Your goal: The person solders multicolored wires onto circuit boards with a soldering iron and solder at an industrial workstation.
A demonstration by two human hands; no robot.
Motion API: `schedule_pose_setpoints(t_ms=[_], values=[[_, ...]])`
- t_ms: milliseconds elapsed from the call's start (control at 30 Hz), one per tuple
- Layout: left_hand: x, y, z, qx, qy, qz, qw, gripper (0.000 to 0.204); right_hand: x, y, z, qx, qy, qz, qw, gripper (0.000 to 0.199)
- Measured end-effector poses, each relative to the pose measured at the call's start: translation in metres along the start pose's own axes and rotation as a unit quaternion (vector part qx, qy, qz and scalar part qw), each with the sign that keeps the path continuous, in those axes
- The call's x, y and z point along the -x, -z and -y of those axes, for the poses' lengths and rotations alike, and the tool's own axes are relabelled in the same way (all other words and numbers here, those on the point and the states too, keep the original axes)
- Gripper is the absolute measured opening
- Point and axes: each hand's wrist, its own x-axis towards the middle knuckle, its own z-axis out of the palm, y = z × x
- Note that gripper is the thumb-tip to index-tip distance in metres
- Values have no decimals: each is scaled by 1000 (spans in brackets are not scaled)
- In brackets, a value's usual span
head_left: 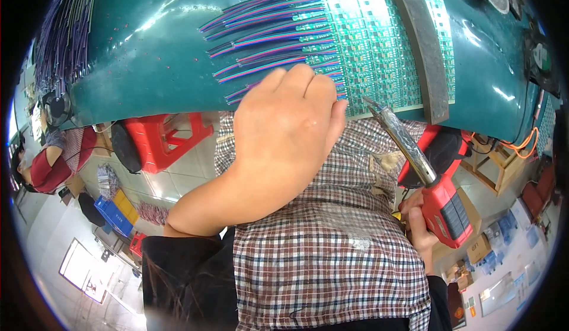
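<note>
A green circuit-board panel (379, 40) lies on the teal table (148, 52), with several rows of red, blue and green wires (267, 34) joined to its left edge. My left hand (284, 123) rests at the table's near edge on the lowest wires, fingers curled and back toward me; what the fingers grip is hidden. My right hand (418, 224) holds a red pistol-shaped soldering iron (441, 203) over my checked apron. Its metal tip (370, 103) points at the panel's near edge, just right of my left hand.
A grey metal bar (424, 46) lies across the panel. A wire bundle (65, 29) hangs at the far left. A red plastic stool (166, 138), a blue crate (112, 215) and a wooden stool (498, 159) stand on the floor. Another person (50, 159) sits at left.
</note>
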Motion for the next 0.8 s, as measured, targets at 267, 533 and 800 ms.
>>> schedule_pose_setpoints(t_ms=[267,533,800], values=[[-88,50,71,-94,118,-158,976,16,-3,-2,6,-39,-12,5,999,12],[-90,45,91,-91,7,-106,990,14,-3,-2,5,-19,-4,-16,1000,12],[-75,61,37,15,166,-116,979,11,-5,0,5,-2,17,-7,1000,12]])
